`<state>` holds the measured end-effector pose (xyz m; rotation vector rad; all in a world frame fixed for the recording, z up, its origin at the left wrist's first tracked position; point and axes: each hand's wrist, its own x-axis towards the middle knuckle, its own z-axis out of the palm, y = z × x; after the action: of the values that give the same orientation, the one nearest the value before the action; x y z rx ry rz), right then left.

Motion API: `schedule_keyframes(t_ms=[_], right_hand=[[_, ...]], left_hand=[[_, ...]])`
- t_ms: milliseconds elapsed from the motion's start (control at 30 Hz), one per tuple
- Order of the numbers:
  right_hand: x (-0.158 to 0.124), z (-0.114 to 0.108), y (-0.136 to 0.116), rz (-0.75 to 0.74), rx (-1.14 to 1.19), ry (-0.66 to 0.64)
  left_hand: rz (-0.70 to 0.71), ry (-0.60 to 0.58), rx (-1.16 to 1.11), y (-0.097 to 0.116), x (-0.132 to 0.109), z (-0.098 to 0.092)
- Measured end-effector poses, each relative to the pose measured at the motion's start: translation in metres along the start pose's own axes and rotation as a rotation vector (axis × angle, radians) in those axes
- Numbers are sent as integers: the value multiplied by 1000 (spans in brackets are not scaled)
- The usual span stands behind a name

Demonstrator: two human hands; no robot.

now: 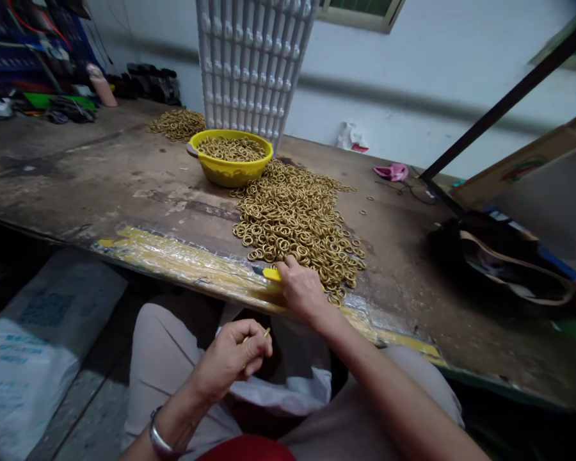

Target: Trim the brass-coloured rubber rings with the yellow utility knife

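Observation:
My left hand (233, 355) is closed above my lap, pinching a brass-coloured ring (267, 333) that shows only in part between thumb and fingers. At the table's front edge, my right hand (301, 287) is wrapped around a yellow utility knife (271, 274), whose dark tip points left. That hand rests against the near side of a large heap of brass-coloured rings (297, 211). Below, between my knees, lies an open white sack (292, 397).
Behind the heap stands a yellow basin (235, 171) filled with rings, beside a smaller ring pile (177, 124). Clear tape over yellow strips (173, 256) covers the table edge. A black bag (489, 269) sits right; a printed white sack (43, 346) lies lower left.

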<state>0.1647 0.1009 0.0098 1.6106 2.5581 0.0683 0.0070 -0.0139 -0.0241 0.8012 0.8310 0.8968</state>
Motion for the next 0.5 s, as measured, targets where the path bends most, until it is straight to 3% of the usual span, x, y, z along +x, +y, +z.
schedule_keyframes(t_ms=[167,267,367,500], right_hand=[[13,4,-3,-27,-45,-51],[12,6,-3,25,112,11],[7,6,-4,93,667,11],[-2,12,-9,267,1604,-365]], left_hand=[[-11,12,-222,-1,5,-11],[-54,12,-291,2,11,-15],[-31,148,-177,3,24,-14],[170,384,186,2,37,-8]])
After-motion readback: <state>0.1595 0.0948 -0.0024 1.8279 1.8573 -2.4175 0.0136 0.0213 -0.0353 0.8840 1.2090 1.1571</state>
